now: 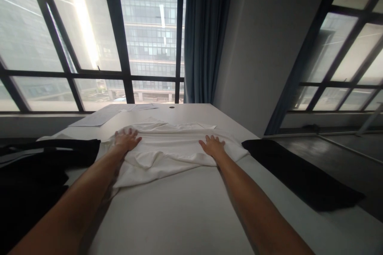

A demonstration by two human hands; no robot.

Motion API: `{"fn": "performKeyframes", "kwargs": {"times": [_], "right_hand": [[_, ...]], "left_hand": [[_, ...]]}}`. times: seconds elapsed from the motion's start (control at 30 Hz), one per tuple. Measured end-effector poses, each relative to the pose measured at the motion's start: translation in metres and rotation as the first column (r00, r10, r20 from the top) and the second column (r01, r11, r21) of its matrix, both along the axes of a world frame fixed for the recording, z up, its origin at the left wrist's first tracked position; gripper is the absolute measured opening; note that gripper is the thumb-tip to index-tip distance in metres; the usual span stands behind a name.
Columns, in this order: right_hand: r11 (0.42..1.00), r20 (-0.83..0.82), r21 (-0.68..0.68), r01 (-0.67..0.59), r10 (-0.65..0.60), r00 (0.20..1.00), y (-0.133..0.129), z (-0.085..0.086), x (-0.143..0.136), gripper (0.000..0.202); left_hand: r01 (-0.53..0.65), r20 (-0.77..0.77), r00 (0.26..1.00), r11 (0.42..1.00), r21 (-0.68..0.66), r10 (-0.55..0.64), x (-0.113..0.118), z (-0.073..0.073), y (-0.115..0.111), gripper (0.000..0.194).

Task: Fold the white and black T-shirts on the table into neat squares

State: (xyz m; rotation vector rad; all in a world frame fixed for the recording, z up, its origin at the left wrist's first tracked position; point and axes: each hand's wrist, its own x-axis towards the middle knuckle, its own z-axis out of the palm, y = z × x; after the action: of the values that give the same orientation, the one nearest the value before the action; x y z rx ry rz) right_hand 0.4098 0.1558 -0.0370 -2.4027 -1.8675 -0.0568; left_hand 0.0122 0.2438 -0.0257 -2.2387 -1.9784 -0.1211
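Observation:
A white cloth garment (170,147) lies spread across the table, with folds and wrinkles along its near part. My left hand (127,139) rests flat on its left side, fingers spread and pointing away from me. On its right side lies my right hand (213,146), palm down with the fingers apart and the thumb turned inward. Both hands touch the fabric without gripping it. The garment's exact kind is hard to make out.
Dark clothing (38,167) is heaped at the left. A folded black cloth (302,175) lies along the right edge of the white table (173,215). Sheets of paper (100,115) lie at the far left, near the windows. A blue curtain (203,36) hangs behind.

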Motion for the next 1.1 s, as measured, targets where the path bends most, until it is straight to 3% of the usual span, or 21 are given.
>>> {"fn": "performKeyframes", "kwargs": {"times": [0.07,0.17,0.33,0.37,0.43,0.5,0.57,0.63,0.7,0.8,0.9,0.97,1.03,1.1], "right_hand": [[0.998,0.051,0.058,-0.018,0.015,0.999,-0.015,0.005,-0.003,0.066],[0.995,0.066,0.050,-0.081,0.077,0.995,-0.043,0.017,0.001,0.062],[0.981,0.075,-0.080,-0.177,0.183,0.980,-0.097,0.037,0.026,0.051],[0.977,0.069,-0.095,-0.188,0.195,0.978,-0.108,0.040,0.031,0.048],[0.981,0.053,-0.074,-0.179,0.183,0.982,-0.127,0.046,0.041,0.040],[0.991,0.041,0.017,-0.136,0.135,0.990,-0.143,0.052,0.052,0.033],[0.986,0.030,0.128,-0.107,0.104,0.994,-0.155,0.058,0.067,0.031],[0.976,-0.012,0.189,-0.112,0.116,0.993,-0.163,0.064,0.084,0.031],[0.976,-0.088,0.183,-0.121,0.139,0.986,-0.169,0.069,0.100,0.029],[0.987,-0.155,0.124,-0.102,0.121,0.980,-0.175,0.075,0.111,0.024],[0.995,-0.165,0.071,-0.070,0.081,0.983,-0.179,0.078,0.110,0.020],[0.997,-0.196,0.045,-0.057,0.065,0.978,-0.180,0.076,0.111,0.020],[0.999,-0.248,-0.006,-0.044,0.041,0.968,-0.179,0.071,0.116,0.019],[1.000,-0.273,-0.002,-0.024,0.022,0.962,-0.177,0.065,0.126,0.014]], "left_hand": [[0.054,-0.014,0.998,0.998,0.042,-0.053,0.011,0.007,-0.021,0.058],[0.151,0.023,0.988,0.986,-0.069,-0.150,0.014,0.017,-0.055,0.055],[0.295,0.036,0.955,0.928,-0.227,-0.295,-0.018,0.033,-0.110,0.074],[0.302,0.021,0.952,0.931,-0.205,-0.305,-0.023,0.036,-0.122,0.075],[0.301,-0.022,0.952,0.949,-0.095,-0.304,-0.028,0.043,-0.144,0.059],[0.307,-0.051,0.951,0.951,0.042,-0.304,-0.028,0.052,-0.168,0.038],[0.344,-0.029,0.939,0.926,0.155,-0.344,-0.025,0.062,-0.193,0.034],[0.400,0.092,0.902,0.898,0.184,-0.421,-0.023,0.073,-0.218,0.037],[0.461,0.312,0.830,0.883,0.085,-0.463,-0.025,0.082,-0.241,0.043],[0.544,0.613,0.706,0.826,-0.147,-0.355,-0.031,0.092,-0.267,0.051],[0.604,0.717,0.645,0.750,-0.269,-0.263,-0.039,0.089,-0.272,0.056],[0.622,0.732,0.636,0.723,-0.300,-0.243,-0.041,0.079,-0.265,0.063],[0.574,0.695,0.668,0.779,-0.253,-0.266,-0.040,0.061,-0.252,0.069],[0.470,0.575,0.754,0.873,-0.134,-0.318,-0.037,0.040,-0.239,0.069]]}}
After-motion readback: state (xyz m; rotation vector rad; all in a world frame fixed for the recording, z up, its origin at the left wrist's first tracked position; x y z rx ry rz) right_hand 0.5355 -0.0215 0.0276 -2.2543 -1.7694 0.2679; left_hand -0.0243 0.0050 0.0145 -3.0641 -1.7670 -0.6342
